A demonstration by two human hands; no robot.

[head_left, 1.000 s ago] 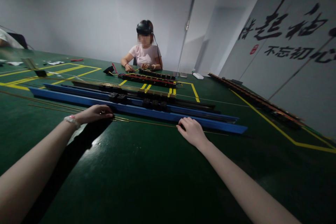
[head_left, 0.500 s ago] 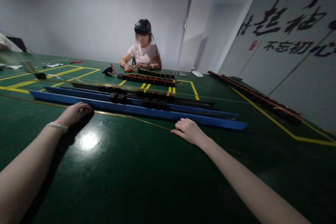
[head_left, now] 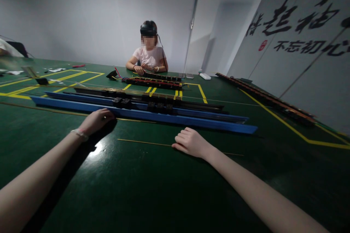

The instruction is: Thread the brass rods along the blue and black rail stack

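My right hand (head_left: 191,142) is closed on a thin brass rod (head_left: 142,142), which runs out to both sides of it just above the green table. Further left, my left hand (head_left: 100,119) has its fingers curled at a bundle of brass rods (head_left: 133,119) lying along the near side of a blue channel (head_left: 186,119). Whether its fingertips grip the rods is hard to make out. Small black blocks (head_left: 160,107) sit in the channels behind, among dark strips and more brass rods.
Across the green table (head_left: 164,189) a person (head_left: 150,56) in a headset handles small parts near dark wired strips (head_left: 155,83). A long copper-coloured assembly (head_left: 268,98) lies at the right. Yellow tape lines mark the tabletop.
My left hand has slid right along the bundle. My right hand has come slightly nearer and left, and its rod now lies apart from the bundle.
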